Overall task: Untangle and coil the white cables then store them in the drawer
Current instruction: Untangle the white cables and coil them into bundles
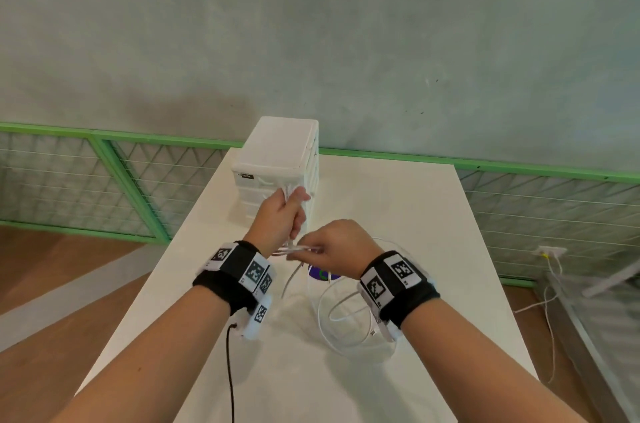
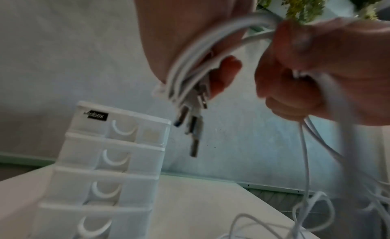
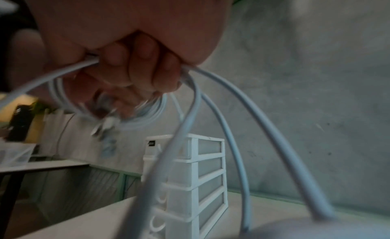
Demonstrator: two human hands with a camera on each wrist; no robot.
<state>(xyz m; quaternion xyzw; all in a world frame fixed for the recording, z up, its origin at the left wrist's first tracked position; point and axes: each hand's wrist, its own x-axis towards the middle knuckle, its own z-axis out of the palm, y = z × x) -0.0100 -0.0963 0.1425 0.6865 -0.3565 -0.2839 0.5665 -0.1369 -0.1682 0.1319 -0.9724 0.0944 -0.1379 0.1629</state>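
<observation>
The left hand [image 1: 282, 215] grips a coiled bundle of white cables [image 2: 190, 72] (plugs dangling) before the drawer unit [image 1: 277, 159]; the right hand's [image 1: 337, 246] fingers pinch loose strands trailing onto the desk [image 1: 433, 249].

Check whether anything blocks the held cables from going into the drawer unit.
Yes: all visible drawers of the drawer unit appear closed, and both the left hand and right hand grip the white cables.
</observation>
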